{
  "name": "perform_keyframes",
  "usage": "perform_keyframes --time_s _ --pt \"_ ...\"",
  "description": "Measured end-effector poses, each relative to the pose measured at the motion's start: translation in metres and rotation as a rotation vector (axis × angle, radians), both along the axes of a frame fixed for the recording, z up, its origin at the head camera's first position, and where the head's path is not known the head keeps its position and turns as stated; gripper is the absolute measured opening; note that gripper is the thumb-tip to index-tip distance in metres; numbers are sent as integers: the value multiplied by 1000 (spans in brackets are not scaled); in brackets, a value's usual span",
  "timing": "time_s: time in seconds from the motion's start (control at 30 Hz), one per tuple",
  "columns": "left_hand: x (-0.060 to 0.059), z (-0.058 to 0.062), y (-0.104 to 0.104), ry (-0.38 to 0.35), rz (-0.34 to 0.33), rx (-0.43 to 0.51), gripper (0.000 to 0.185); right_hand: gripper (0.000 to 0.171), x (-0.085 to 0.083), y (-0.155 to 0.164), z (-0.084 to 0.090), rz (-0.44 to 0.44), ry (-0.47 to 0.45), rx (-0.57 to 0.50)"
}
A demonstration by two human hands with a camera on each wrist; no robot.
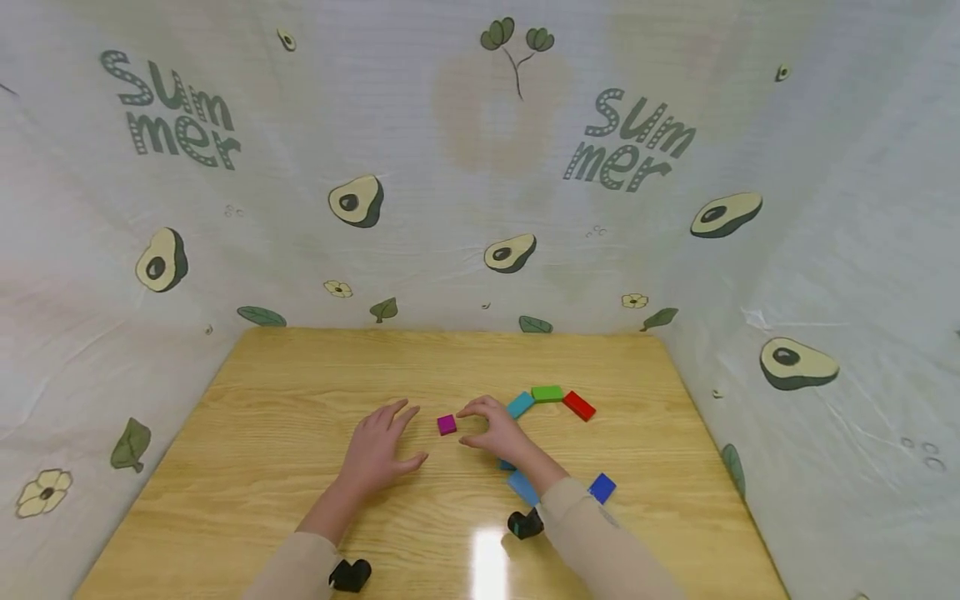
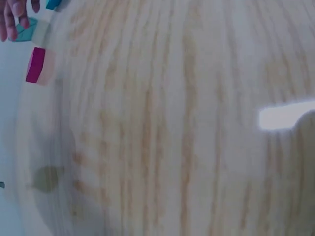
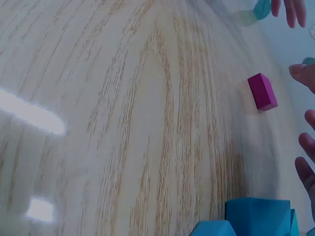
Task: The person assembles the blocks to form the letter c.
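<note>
A small magenta block (image 1: 447, 424) lies on the wooden table (image 1: 285, 392) between my two hands. My left hand (image 1: 393, 433) rests flat on the table just left of it, fingers straight. Just right of it, my right hand (image 1: 467, 426) has thumb and forefinger curved toward the block with a gap between; it holds nothing. The right wrist view shows the magenta block (image 3: 262, 91) apart from my fingertips (image 3: 304, 73). In the left wrist view the magenta block (image 2: 35, 65) sits at the far left.
Teal (image 1: 520, 405), green (image 1: 547, 393) and red (image 1: 579, 406) blocks form an arc behind my right hand. A light blue block (image 1: 522, 486) lies by my right forearm, a dark blue block (image 1: 602, 487) beside it. Printed cloth walls (image 1: 480, 208) enclose the table on three sides.
</note>
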State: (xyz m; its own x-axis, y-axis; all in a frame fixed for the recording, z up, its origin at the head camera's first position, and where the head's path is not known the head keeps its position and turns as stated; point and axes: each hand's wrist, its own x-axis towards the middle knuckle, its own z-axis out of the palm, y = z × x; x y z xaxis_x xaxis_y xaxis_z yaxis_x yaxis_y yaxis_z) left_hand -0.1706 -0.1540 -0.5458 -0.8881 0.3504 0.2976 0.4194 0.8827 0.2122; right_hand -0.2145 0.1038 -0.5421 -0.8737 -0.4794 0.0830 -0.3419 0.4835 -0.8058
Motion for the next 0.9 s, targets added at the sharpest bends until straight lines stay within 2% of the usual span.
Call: perform_keyframes --time_s 0.27,0.57,0.9 --pt "5 -4 -5 -25 3 16 80 38 -9 -16 -2 -10 -4 106" --pt "7 -10 -16 -42 25 36 80 36 -20 -30 -10 -9 -42 139" --pt "12 -19 -24 -38 34 58 79 38 -30 -43 -23 -5 30 264"
